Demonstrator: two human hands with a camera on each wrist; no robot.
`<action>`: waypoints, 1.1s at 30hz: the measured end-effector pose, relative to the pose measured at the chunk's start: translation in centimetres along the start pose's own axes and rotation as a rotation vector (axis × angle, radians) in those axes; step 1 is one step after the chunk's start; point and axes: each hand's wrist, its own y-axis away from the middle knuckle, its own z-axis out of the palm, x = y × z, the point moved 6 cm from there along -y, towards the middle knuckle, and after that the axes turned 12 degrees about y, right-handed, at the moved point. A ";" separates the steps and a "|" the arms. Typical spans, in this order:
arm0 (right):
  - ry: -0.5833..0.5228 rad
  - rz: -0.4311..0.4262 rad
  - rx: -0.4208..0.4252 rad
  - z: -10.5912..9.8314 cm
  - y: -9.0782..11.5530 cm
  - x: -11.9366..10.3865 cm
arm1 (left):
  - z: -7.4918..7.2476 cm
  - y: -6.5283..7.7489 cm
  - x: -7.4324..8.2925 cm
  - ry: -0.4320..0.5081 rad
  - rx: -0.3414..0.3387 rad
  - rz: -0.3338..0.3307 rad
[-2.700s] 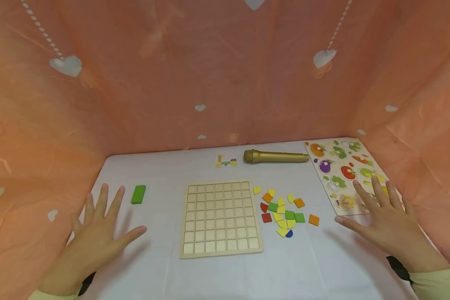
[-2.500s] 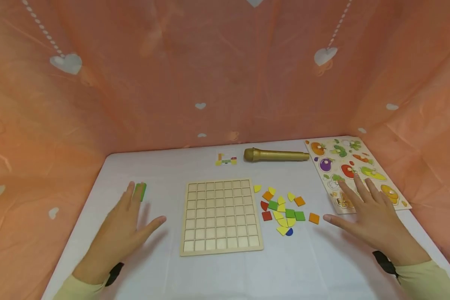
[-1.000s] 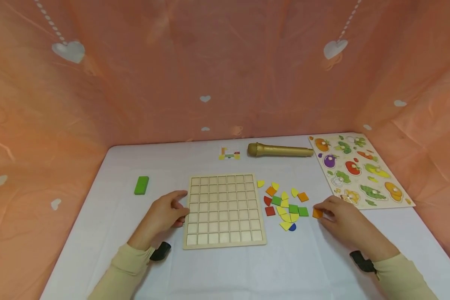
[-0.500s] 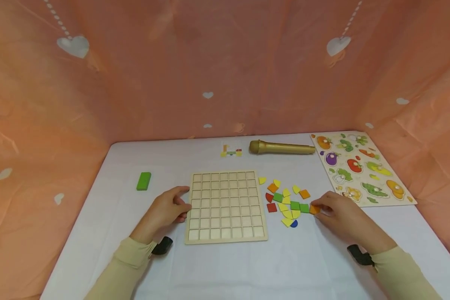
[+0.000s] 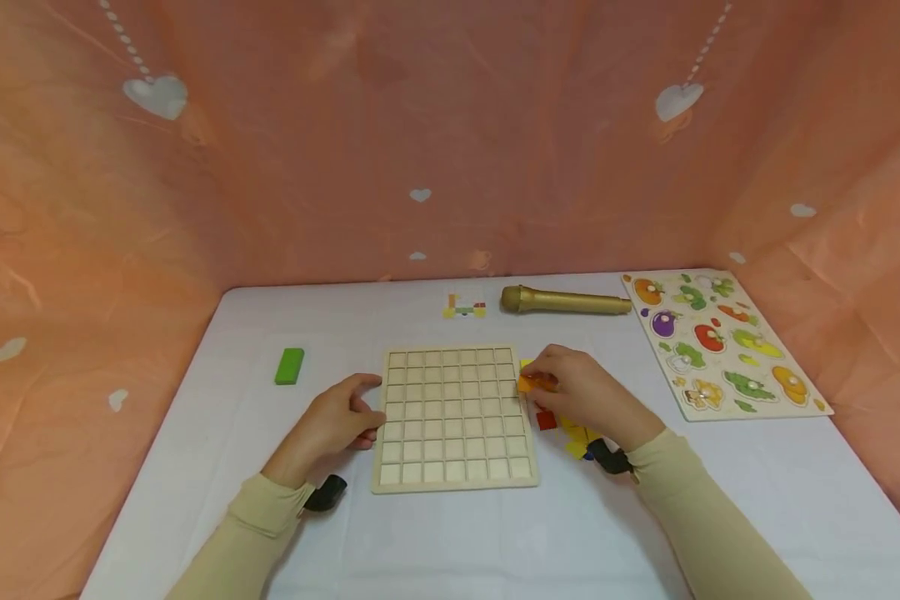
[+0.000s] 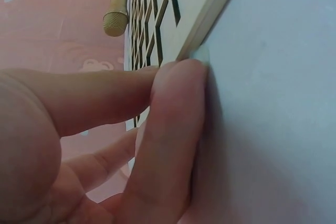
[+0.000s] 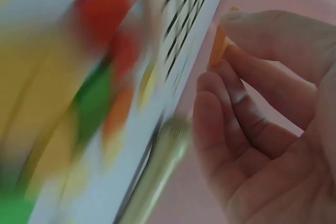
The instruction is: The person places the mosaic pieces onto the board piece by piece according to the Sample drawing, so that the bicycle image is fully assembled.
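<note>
A pale wooden grid board (image 5: 455, 423) lies flat on the white table, its squares bare. My left hand (image 5: 328, 427) grips the board's left edge, thumb and fingertips right at the rim in the left wrist view. Over the board's right edge, my right hand (image 5: 587, 390) pinches a thin orange square tile (image 7: 217, 46) between thumb and fingers, held on edge in the right wrist view. Beneath that hand and wrist, loose coloured tiles are partly hidden; a red square tile (image 5: 546, 419) and some yellow tiles (image 5: 576, 437) show.
A gold microphone (image 5: 566, 301) lies at the back, beside a small picture card (image 5: 456, 312). A vegetable knob puzzle (image 5: 720, 354) is at the far right. Left of the board sits a green block (image 5: 289, 367). Pink curtains (image 5: 450, 150) enclose the table.
Both hands came in from spread open at the sides. The left took hold of the board's edge; the right picked up the orange tile and carried it left to the board.
</note>
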 end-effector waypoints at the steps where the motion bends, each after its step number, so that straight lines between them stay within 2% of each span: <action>1: -0.010 -0.031 -0.001 0.4 -0.8 -0.8 | 0.0 0.0 0.0 0.001 -0.003 0.000; 7: -0.035 -0.213 0.004 2.2 -4.8 -6.3 | 0.2 -0.1 0.4 0.016 -0.007 -0.009; 13: -0.030 -0.238 -0.015 3.7 -7.3 -9.7 | 0.7 -0.3 0.6 0.027 -0.012 -0.018; 20: -0.029 -0.207 -0.043 5.0 -8.2 -11.1 | 0.7 -0.3 0.1 0.041 -0.005 -0.032; 33: 0.014 -0.214 -0.057 6.0 -8.9 -12.3 | -0.3 0.0 -0.1 0.057 0.008 -0.033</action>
